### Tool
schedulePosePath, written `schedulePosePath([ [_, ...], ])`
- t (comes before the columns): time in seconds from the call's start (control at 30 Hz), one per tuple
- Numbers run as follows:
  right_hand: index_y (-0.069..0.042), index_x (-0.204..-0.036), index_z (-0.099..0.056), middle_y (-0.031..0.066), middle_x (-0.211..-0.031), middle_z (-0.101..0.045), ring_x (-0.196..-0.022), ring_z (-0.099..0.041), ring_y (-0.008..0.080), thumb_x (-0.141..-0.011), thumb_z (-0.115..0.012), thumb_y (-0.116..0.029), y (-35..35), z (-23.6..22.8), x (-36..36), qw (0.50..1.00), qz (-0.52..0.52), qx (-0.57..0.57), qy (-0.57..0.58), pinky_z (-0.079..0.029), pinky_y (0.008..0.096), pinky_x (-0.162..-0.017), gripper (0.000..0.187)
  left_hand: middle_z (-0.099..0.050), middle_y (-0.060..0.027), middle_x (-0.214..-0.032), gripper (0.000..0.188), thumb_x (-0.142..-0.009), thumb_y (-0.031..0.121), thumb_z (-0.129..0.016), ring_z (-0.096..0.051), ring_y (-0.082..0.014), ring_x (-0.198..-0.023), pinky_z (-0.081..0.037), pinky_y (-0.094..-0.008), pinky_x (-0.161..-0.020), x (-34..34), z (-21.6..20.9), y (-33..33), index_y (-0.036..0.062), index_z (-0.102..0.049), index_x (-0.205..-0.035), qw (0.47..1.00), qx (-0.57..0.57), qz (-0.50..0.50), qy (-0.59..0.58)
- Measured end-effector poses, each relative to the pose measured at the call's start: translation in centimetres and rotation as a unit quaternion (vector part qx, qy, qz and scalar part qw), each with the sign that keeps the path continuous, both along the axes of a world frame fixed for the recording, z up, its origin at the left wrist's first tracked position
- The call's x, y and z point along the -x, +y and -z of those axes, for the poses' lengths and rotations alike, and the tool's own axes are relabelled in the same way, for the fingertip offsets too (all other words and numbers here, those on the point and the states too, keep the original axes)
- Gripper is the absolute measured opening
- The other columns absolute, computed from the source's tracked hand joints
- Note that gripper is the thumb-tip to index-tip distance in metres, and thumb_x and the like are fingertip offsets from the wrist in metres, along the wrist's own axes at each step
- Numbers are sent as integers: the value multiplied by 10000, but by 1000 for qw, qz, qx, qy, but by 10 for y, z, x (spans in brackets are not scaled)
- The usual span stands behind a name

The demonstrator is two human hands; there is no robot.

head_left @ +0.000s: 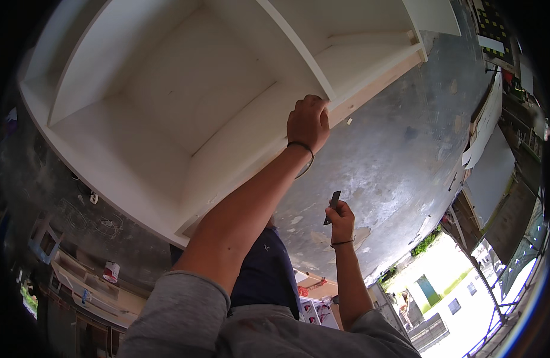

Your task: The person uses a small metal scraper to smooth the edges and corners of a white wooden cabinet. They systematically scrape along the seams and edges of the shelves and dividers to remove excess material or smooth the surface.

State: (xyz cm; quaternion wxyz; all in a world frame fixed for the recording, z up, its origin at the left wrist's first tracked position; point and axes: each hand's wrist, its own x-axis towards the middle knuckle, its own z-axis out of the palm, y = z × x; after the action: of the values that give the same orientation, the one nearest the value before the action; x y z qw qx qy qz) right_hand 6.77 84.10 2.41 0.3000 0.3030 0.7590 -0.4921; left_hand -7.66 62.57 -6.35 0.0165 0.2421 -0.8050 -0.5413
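Observation:
A white cabinet carcass (126, 128) with open compartments fills the upper left. My left hand (309, 122) is closed, knuckles up, at the cabinet's front edge beside the end of an upright divider (296, 48). Its curled fingers hide whatever may be in them. To the right and nearer to me, my right hand (343, 219) is closed around a dark, flat, narrow strip like a scraper blade (335, 200), held upright between thumb and fingers. That strip is apart from the cabinet, over the grey floor (394, 161).
A small pale scrap (349, 121) lies on the floor by the cabinet. Boards and panels (493, 173) lean at the right, near a bright opening (460, 292). At the lower left are a wooden frame (87, 283) and a red-and-white can (111, 272).

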Motion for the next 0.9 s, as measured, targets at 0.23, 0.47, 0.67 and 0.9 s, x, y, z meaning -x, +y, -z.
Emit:
schedulePosePath([
  [0.23, -27, -1053, -649, -9, -806, -618, -696, -539, 80, -802, -689, -72, -17, 15, 70, 976, -146, -118, 111, -442, 245, -629, 258, -595, -68, -967, 107, -821, 99, -564, -562, -280, -915, -463, -415, -781, 1, 9, -6, 98, -631, -904, 1000, -22, -14, 16],
  [0.47, -107, -1063, -653, 90, -812, -564, -762, -597, 255, -775, -602, -35, -109, 17, 219, 694, -568, -223, 382, -498, 378, -663, 301, -580, -70, -827, 44, -791, 63, -597, -559, -282, -789, -442, -400, -719, -72, 3, -32, 78, -592, -833, 998, 14, -39, 40],
  [0.67, -145, -1023, -660, 72, -784, -534, -771, -580, 264, -776, -575, -45, -141, 29, 238, 499, -722, -302, 373, -508, 399, -676, 280, -569, -42, -817, 76, -780, 68, -616, -551, -259, -778, -422, -388, -673, -137, -8, -55, 116, -590, -833, 995, 76, -63, -2],
  [0.9, -143, -1039, -659, 112, -829, -556, -824, -595, 295, -771, -555, -51, -149, 44, 210, 598, -658, -330, 318, -510, 415, -701, 302, -567, -63, -803, 74, -769, 52, -616, -546, -279, -767, -421, -392, -673, -186, -18, -80, 89, -582, -823, 995, 73, -60, -24],
])
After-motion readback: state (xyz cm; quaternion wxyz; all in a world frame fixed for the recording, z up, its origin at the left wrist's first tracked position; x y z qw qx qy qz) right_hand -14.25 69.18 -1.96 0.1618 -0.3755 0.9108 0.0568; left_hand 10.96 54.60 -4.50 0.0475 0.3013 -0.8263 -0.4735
